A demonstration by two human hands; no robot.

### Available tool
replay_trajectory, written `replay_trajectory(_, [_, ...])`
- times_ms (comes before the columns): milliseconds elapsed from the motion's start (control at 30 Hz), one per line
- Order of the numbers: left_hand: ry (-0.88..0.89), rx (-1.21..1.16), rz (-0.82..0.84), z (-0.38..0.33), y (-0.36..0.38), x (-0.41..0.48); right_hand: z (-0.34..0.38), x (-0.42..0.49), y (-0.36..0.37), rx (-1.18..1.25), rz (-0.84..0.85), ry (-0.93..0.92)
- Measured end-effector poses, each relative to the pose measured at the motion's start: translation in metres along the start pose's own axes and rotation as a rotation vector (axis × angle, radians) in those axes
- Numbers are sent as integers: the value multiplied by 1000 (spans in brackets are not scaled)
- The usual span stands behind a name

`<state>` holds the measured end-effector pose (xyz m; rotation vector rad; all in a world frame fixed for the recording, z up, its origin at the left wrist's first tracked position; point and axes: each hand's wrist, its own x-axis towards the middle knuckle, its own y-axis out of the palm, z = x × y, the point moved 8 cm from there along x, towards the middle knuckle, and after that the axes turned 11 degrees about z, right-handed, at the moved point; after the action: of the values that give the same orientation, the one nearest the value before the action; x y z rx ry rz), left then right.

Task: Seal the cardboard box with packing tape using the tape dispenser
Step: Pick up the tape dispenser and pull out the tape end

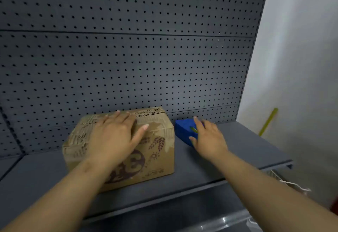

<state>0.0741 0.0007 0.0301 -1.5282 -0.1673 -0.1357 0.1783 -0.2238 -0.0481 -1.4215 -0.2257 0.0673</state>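
Cardboard box sits on the shelf, left hand spread flat on its flaps. Right hand, grip spread, touches the blue tape dispenser beside it; better to wrap the handle firmly before lifting

Box blocks shelf left; pegboard closes rear; right shelf free.

There is only one view, from the camera on my head, so no second view shares anything with it. It looks forward and down, wide-angled, over both my forearms, which run in from the bottom corners. It faces the dark pegboard back panel squarely and sits close above the grey shelf, whose front edge crosses low in the picture. A pale wall fills the right side.
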Motion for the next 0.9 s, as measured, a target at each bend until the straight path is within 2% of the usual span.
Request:
replay_trajectory(233, [-1,25,-80,9,19,-1,-7,29,47,-278,140,158])
replay_trajectory(367, [5,23,-64,11,22,-3,-8,33,60,-393,176,151])
replay_trajectory(833, [-6,19,-42,12,23,1,-16,42,31,-272,8,-25])
replay_trajectory(900, [-8,14,-21,11,23,1,-16,35,14,-187,-44,-45])
